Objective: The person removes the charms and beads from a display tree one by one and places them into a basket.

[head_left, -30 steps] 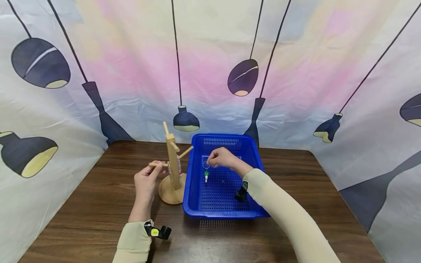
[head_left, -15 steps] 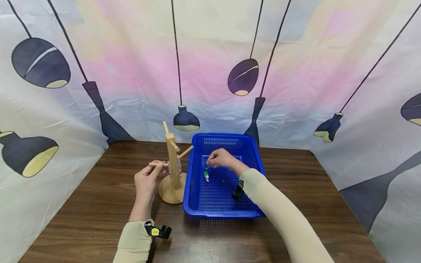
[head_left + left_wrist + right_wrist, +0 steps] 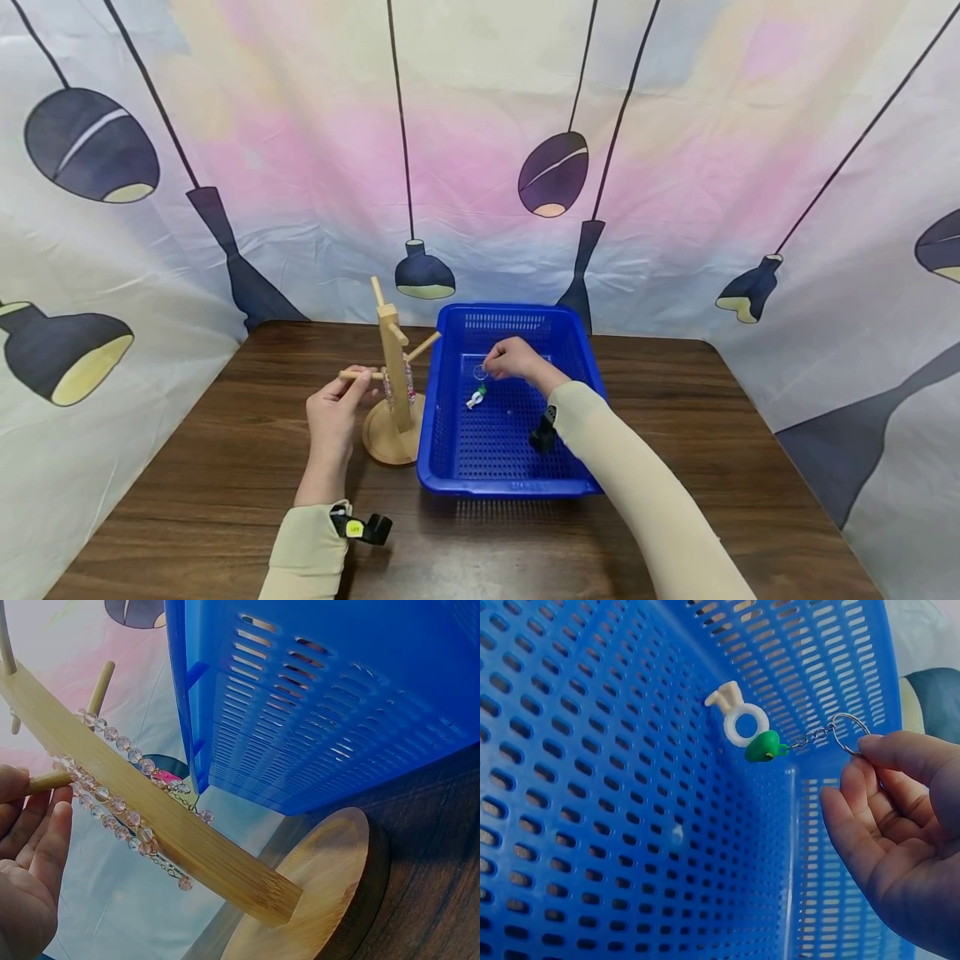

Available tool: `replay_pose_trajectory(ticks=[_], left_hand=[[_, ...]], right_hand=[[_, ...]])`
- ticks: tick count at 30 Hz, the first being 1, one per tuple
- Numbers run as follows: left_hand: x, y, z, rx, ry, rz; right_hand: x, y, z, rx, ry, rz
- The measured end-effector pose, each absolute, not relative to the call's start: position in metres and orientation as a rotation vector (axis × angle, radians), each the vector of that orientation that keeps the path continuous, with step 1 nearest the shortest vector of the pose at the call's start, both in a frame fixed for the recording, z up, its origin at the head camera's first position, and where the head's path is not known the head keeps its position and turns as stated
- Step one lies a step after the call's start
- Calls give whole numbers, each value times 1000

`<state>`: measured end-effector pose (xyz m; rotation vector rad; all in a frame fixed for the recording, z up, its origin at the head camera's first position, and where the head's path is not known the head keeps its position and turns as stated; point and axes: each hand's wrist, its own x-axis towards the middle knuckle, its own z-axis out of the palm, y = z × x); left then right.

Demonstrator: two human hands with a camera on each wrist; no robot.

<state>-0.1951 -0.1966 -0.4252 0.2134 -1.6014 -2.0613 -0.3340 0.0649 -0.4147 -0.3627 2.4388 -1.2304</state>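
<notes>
Plain cream sleeves (image 3: 660, 500) end behind the fingers (image 3: 849, 832); each cuff (image 3: 318, 518) carries a black wrist camera (image 3: 376, 530), the left bearing a yellow label (image 3: 354, 529) with dark marking.

The key ring (image 3: 835, 733) and chain (image 3: 810, 738) are shiny metal, the charm (image 3: 763, 747) smooth plastic by its look. The basket (image 3: 510, 486) is slightly glossy plastic, the stand (image 3: 172, 802) smooth, grained wood, and the beads (image 3: 118, 804) look glassy. The worktop (image 3: 210, 458) shows wood grain with a soft sheen, the backdrop (image 3: 315, 125) creased matt cloth
</notes>
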Motion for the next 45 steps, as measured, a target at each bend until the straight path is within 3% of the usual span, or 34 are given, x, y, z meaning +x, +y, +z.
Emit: replay_pose_trajectory(ticks=[45], left_hand=[[-195,-197,-425,197,-1573,-2096]], right_hand=[[-351,81,-442,15,2557,-1154]])
